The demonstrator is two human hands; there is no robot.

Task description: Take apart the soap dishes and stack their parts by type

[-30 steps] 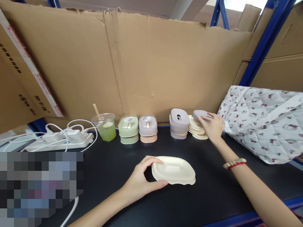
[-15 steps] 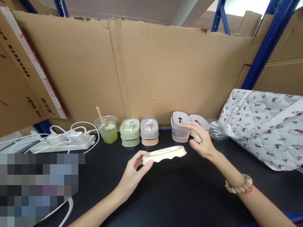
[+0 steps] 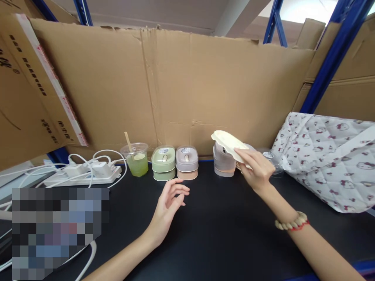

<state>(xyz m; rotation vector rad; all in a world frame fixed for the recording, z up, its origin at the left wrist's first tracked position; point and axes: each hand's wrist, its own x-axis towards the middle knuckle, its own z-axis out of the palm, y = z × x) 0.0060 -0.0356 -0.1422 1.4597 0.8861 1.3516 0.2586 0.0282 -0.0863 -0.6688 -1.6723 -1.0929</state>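
My right hand [image 3: 258,171] grips a shallow cream plastic piece with a wavy edge [image 3: 227,141] by its near right end. The piece is tilted, raised above a stack of greyish-lilac plastic parts [image 3: 224,168] and hiding most of its top. Behind my right hand, a cream stack is mostly covered. My left hand [image 3: 170,210] hovers over the black tabletop [image 3: 216,234] with nothing in it, its fingers loosely curled and apart. Just beyond it stand a green two-tier box [image 3: 164,163] and a lilac-and-peach one [image 3: 187,164], both with clear lids.
A plastic cup of green drink [image 3: 137,162] with a straw stands left of the boxes. Farther left lies a white power strip [image 3: 82,175] with tangled cables. Clear plastic covers [image 3: 271,160] and a quilted white bag [image 3: 328,160] are at right. Cardboard [image 3: 181,86] walls the back.
The cream piece has passed from my left hand to my right and moved up and right over the greyish-lilac stack. My left hand has let go and stays near the middle.
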